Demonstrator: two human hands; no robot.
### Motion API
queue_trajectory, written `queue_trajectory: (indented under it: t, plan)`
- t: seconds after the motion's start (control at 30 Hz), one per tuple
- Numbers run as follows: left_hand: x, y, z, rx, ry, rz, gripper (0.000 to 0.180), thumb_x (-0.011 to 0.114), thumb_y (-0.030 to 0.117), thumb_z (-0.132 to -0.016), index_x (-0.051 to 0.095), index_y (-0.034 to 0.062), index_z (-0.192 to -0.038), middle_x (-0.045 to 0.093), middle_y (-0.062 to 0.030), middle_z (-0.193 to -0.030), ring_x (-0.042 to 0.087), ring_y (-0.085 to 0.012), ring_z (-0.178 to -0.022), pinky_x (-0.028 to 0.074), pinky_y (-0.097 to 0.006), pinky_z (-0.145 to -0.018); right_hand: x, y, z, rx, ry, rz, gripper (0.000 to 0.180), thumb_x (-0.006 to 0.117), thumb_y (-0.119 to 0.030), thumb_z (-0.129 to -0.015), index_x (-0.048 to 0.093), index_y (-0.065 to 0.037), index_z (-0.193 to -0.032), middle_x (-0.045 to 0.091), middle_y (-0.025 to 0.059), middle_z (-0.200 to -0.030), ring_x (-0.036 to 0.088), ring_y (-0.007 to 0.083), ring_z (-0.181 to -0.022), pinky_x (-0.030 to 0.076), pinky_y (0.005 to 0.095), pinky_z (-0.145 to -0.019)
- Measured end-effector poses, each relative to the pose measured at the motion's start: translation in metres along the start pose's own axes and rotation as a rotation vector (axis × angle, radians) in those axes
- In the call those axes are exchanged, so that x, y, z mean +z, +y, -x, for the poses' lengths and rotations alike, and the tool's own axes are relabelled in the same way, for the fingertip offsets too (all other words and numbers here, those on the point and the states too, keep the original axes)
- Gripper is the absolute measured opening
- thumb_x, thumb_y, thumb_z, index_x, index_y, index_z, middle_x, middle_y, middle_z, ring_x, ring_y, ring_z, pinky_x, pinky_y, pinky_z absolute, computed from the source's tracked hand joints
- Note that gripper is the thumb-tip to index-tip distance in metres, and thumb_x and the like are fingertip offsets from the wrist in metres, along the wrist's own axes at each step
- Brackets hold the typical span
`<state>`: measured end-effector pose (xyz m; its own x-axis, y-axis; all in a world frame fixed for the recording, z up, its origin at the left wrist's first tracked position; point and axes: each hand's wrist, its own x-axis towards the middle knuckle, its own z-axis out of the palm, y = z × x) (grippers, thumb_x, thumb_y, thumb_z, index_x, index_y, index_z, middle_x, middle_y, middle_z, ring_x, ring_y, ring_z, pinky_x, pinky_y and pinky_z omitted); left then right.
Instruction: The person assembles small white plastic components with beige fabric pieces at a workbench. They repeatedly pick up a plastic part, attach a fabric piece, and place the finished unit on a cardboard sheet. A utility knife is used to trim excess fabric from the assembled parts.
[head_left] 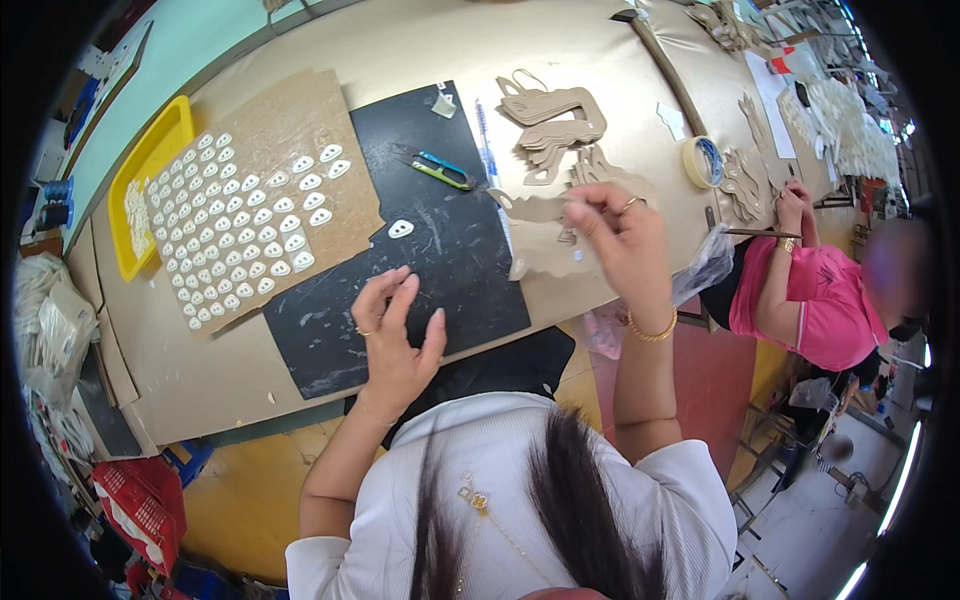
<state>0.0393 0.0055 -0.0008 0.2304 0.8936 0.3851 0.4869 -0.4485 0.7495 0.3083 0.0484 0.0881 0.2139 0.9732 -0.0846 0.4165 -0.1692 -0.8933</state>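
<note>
Mid-placement: right hand (622, 232), centre-right, fingers seemingly pinched on something tiny, left hand (395, 335) fingers loose over black mat (450, 250); next, set piece beside white piece (400, 229).

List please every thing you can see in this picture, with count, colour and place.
white teardrop pieces: many, white, in rows on cardboard sheet
single white piece: one, white, on black mat
yellow tray: one, far left
snips: one, green-blue, on mat
tan cut shapes: a pile, right of mat
tape roll: one, right
co-worker: one, pink shirt, right
left hand: open, over mat
right hand: pinching, raised
</note>
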Motion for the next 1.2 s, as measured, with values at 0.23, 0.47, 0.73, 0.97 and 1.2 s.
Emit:
queue_trajectory:
  t: [0.23, 0.47, 0.73, 0.97, 1.2]
  plan:
    - [-0.079, 0.037, -0.021, 0.143, 0.172, 0.654, 0.049, 0.069, 0.007, -0.086, 0.052, -0.001, -0.131, 0.052, -0.0143, -0.11, 0.055, -0.0238, -0.1, 0.047, -0.038, -0.09, -0.073, 0.088, -0.024, 0.102, 0.25, -0.001, 0.029, 0.074, -0.019, -0.095, 0.069, 0.001, -0.115, 0.07, 0.0032, -0.094, 0.063, 0.0089, -0.083, 0.05, 0.0235, -0.077]
    - [-0.188, 0.133, -0.07, 1.278, -0.056, 1.28, 0.017, 0.065, 0.01, -0.092, 0.068, -0.0047, -0.101, 0.073, -0.0157, -0.099, 0.066, -0.0178, -0.103, 0.035, -0.05, -0.116, -0.081, 0.108, -0.031, -0.026, 0.481, 0.497, 0.037, 0.078, -0.029, -0.091, 0.071, 0.0, -0.114, 0.069, 0.0077, -0.102, 0.062, 0.0146, -0.088, 0.05, 0.0302, -0.081]
    - [-0.202, 0.15, -0.085, 1.554, 0.428, 0.018, 0.032, 0.063, 0.02, -0.097, 0.061, -0.0065, -0.08, 0.062, -0.0059, -0.067, 0.052, -0.0131, -0.04, 0.048, -0.019, -0.042, -0.052, 0.069, -0.048, -0.184, 0.364, 0.503, 0.028, 0.077, -0.026, -0.09, 0.075, -0.005, -0.108, 0.068, 0.0113, -0.103, 0.063, 0.0239, -0.096, 0.05, 0.037, -0.085]
    - [-0.21, 0.149, -0.087, 1.57, 0.385, -0.254, 0.036, 0.064, 0.025, -0.097, 0.064, -0.0082, -0.084, 0.064, -0.0084, -0.069, 0.055, -0.0142, -0.043, 0.043, -0.015, -0.032, -0.024, 0.063, -0.082, -0.388, 0.234, 0.667, 0.016, 0.074, -0.02, -0.09, 0.075, -0.009, -0.102, 0.067, 0.0079, -0.101, 0.062, 0.0269, -0.098, 0.045, 0.0415, -0.089]
    - [-0.203, 0.154, -0.089, 1.596, 0.489, -0.354, 0.036, 0.067, 0.026, -0.096, 0.064, -0.0078, -0.085, 0.065, -0.0078, -0.071, 0.058, -0.0142, -0.047, 0.044, -0.014, -0.033, 0.003, 0.065, -0.118, -0.435, 0.034, 0.899, 0.02, 0.074, -0.024, -0.088, 0.077, -0.014, -0.105, 0.066, 0.0027, -0.104, 0.062, 0.0256, -0.099, 0.043, 0.0461, -0.088]
